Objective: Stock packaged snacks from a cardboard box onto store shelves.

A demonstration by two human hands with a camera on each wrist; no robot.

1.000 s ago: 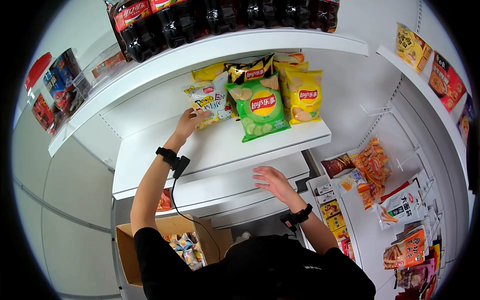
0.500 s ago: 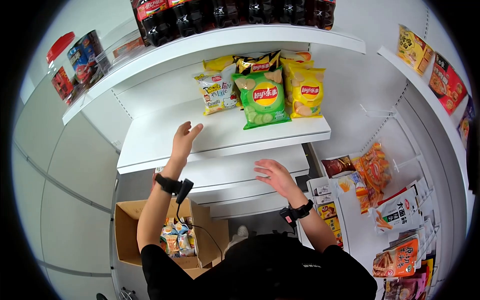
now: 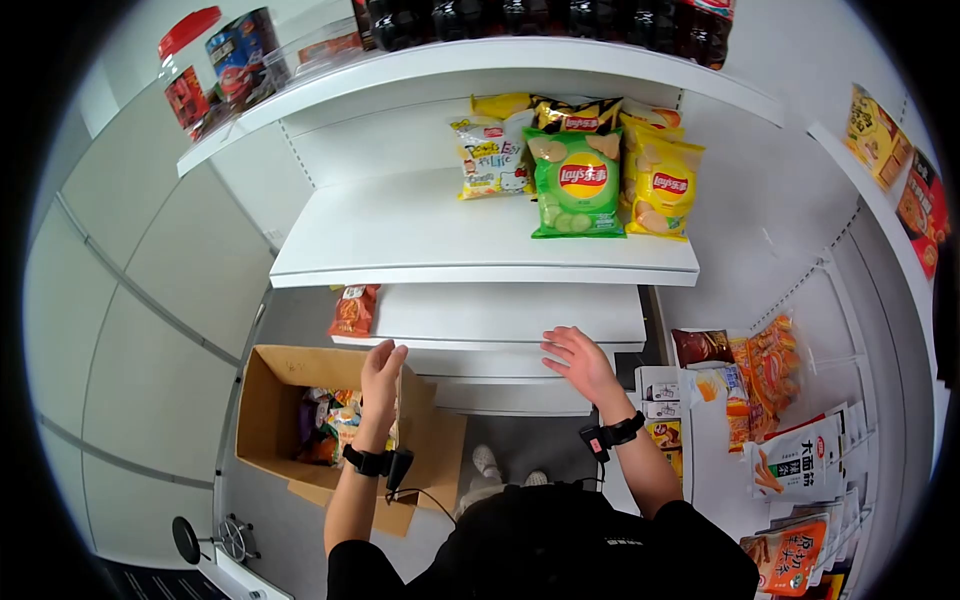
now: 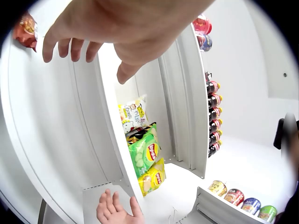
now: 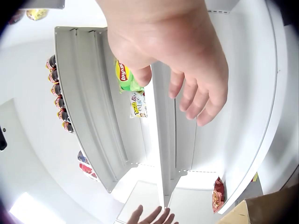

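Note:
My left hand [image 3: 380, 388] hangs with loose fingers beside the cardboard box [image 3: 420, 405], holding nothing. My right hand [image 3: 584, 366] is also empty, its fingers spread in front of the lower shelf [image 3: 500, 310]. On the shelf above stand a white Hello Kitty snack bag [image 3: 494, 165], a green Lay's chip bag [image 3: 578, 185] and a yellow Lay's chip bag [image 3: 664, 188], with more bags behind them. A red snack bag [image 3: 354, 311] sits at the lower shelf's left end, close to the left hand. Several small snack packs [image 3: 335, 420] lie inside the box.
Dark cola bottles [image 3: 525, 18] line the top shelf [image 3: 480, 60], with jars at its left end. On the right, a side rack holds instant noodle cups [image 3: 880, 138] and hanging snack packets [image 3: 800, 460]. A wheeled stool base [image 3: 237, 537] stands at lower left.
My left hand has come away from the white snack bag and moved down to the box. The right hand stays raised and empty. The head view has shifted left and lower.

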